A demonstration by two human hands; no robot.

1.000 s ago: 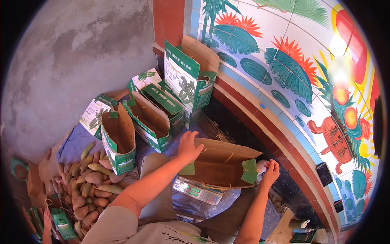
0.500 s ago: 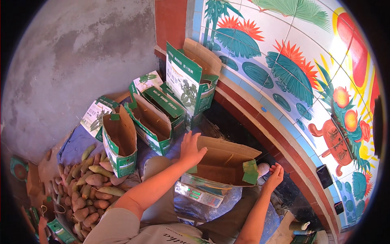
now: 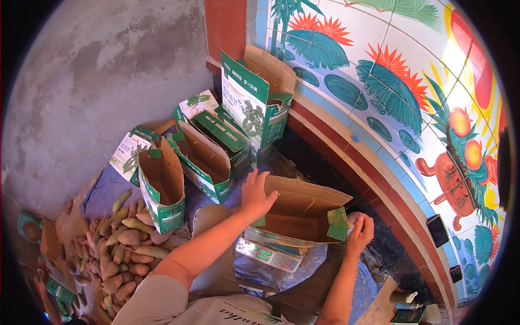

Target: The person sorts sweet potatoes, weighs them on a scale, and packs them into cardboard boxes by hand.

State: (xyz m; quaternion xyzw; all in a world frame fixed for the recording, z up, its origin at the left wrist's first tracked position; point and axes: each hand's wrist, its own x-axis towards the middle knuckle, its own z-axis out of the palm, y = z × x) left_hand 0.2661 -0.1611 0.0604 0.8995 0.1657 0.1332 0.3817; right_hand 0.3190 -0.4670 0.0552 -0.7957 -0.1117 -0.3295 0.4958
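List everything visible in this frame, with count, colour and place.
Open carton: one, brown inside with green flaps, on the scale.
Scale: one, silver, under plastic, below the carton.
Empty cartons: about four, green and white, standing left of centre.
Sweet potatoes: many, brown, piled lower left.
Tiled wall: one, painted with plants, right.
Concrete floor: grey, upper left.
Left hand: on the carton's left edge.
Right hand: at its right flap.

Rough concrete floor beside a painted tile wall.
Grey floor [image 3: 97,70] at left; wall mural [image 3: 411,81] (palm fronds, red blooms, crab) above a red brick ledge [image 3: 346,146], sunlit at upper right.
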